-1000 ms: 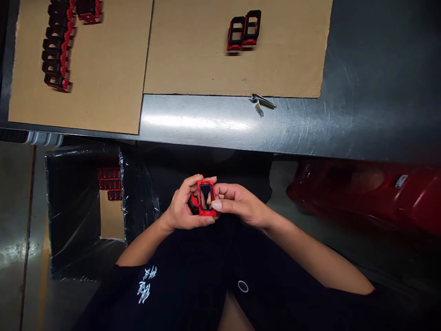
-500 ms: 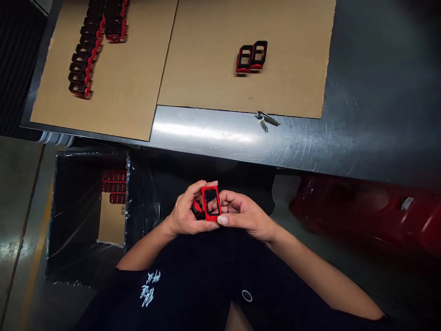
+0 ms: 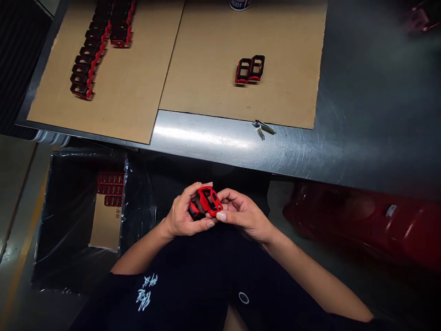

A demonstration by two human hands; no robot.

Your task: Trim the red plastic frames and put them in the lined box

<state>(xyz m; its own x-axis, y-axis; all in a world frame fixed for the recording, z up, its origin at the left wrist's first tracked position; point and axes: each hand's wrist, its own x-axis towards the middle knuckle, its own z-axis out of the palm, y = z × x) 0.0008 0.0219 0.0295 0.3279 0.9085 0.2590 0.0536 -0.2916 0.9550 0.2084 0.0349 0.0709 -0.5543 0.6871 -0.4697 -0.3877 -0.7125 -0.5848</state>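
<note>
Close to my body, below the table edge, both hands are around a red and black rectangular frame part point(image 3: 210, 201) with an open middle. My right hand point(image 3: 241, 212) pinches its right side between thumb and fingers. My left hand point(image 3: 188, 212) curls about its left side and also holds a second red and black part point(image 3: 195, 211) in the palm, mostly hidden by the fingers. On the cardboard ahead stand two similar frame parts point(image 3: 250, 70) side by side.
Rows of like parts point(image 3: 87, 59) stand on the left cardboard sheet point(image 3: 113, 101). A small metal tool point(image 3: 265, 127) lies at the right sheet's front edge. A plastic-lined bin point(image 3: 69, 220) at left holds more parts point(image 3: 110, 188). A red object point(image 3: 358, 220) lies below the table at right.
The frame part in my hands has been turned, so its side now shows instead of its face. My view has shifted slightly, bringing in a can at the top.
</note>
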